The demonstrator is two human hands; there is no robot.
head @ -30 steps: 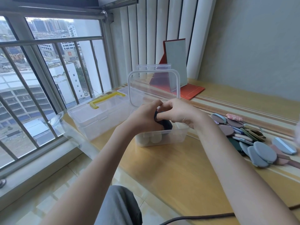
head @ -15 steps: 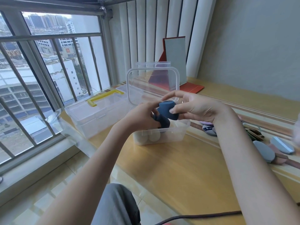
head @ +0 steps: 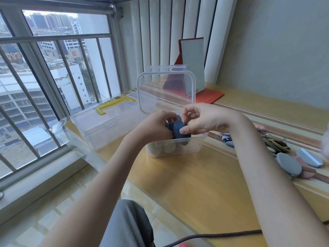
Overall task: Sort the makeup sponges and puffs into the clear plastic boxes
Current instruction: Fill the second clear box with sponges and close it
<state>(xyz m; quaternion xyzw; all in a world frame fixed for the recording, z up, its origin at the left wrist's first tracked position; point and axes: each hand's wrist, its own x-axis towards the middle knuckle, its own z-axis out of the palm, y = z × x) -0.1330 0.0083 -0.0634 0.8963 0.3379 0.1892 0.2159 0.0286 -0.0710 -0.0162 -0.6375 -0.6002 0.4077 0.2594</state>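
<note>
Here, in the head view, both hands are meeting just above the front rim of the small box [head: 195, 147], a clear plastic tub whose hinged lid [head: 166, 91] is standing open and upright behind them. The left hand [head: 154, 125] is curling its fingers round dark blue sponges [head: 179, 130], holding them over the box opening. The right hand [head: 204, 118] is pinching the nearest of those sponges, its thumb pressing on the sponge's front face while the other fingers are arching over the top. Part of the blue bundle is dipping below the rim, inside the box. Two pale round puffs [head: 163, 148] are lying on the box floor, showing through the clear front wall.

Just left of the small box, a larger clear case [head: 99, 127] with a yellow handle [head: 114, 106] is sitting closed on the wooden table [head: 195, 184]. To the right, partly hidden by the right forearm, a pile of flat puffs [head: 289, 164] in grey, blue and pink is lying on the table, well apart from the box. A mirror [head: 192, 65] on a red stand is leaning at the back by the blinds. A dark cable [head: 213, 236] is crossing the near table edge.
</note>
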